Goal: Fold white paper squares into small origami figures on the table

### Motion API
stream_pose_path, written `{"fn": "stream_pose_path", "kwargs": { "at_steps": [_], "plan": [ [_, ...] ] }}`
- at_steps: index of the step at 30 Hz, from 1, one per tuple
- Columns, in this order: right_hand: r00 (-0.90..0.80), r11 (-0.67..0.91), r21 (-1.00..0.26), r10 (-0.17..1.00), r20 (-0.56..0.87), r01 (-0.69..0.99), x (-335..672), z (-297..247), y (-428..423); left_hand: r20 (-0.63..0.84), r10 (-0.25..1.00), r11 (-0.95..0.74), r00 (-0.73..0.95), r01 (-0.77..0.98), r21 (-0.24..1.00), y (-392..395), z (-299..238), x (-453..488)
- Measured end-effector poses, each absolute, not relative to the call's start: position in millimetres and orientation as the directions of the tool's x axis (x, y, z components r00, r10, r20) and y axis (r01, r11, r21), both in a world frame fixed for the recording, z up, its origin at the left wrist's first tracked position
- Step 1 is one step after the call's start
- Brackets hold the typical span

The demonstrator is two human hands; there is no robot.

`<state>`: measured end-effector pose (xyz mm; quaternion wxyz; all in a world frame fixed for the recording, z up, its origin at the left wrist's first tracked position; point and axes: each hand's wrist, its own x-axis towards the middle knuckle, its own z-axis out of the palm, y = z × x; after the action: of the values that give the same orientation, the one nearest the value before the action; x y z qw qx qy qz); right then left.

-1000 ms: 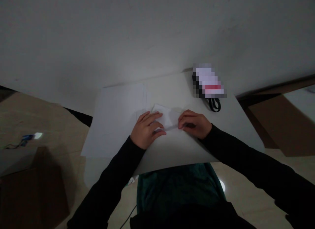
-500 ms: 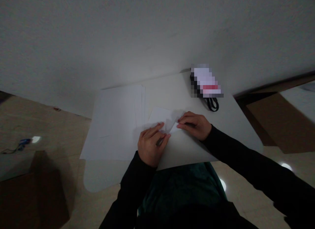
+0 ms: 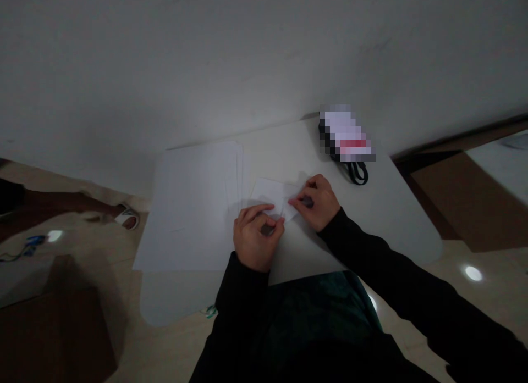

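White folded paper [image 3: 268,194] sits pinched between the left hand [image 3: 258,237] and right hand [image 3: 314,201].

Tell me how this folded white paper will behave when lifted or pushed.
The folded white paper looks thin and light, so it will probably bend easily where the right hand pinches its corner. Its doubled layers may stiffen it slightly. Pushed, it would likely slide over the smooth tabletop.

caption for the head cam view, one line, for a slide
The left hand and right hand hold a small white paper on a white table beside a stack of white sheets
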<state>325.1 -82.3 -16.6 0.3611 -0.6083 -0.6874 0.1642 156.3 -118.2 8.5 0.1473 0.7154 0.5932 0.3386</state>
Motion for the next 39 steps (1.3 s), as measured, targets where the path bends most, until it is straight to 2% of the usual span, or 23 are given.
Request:
{"fn": "stream_pose_path", "kwargs": {
  "at_steps": [6, 14, 27, 39],
  "plan": [
    [0.034, 0.204, -0.62, 0.936, 0.35, 0.757, 316.8, -20.9, -80.5, 0.328, 0.942, -0.271, 0.075, 0.748, 0.606, -119.2, 7.0, 155.6],
    [-0.009, 0.25, -0.588, 0.924, 0.381, 0.769, 318.5, -24.5, -76.0, 0.305, 0.945, -0.287, 0.12, 0.752, 0.594, -123.5, 7.1, 154.1],
    [-0.059, 0.252, -0.602, 0.945, 0.321, 0.758, 322.8, -19.0, -66.8, 0.29, 0.934, -0.334, 0.208, 0.793, 0.509, -126.5, 4.0, 149.3],
    [-0.068, 0.245, -0.586, 0.949, 0.307, 0.772, 320.5, -18.3, -65.5, 0.272, 0.944, -0.308, 0.188, 0.797, 0.519, -127.3, 6.0, 150.8]
  ]
}}
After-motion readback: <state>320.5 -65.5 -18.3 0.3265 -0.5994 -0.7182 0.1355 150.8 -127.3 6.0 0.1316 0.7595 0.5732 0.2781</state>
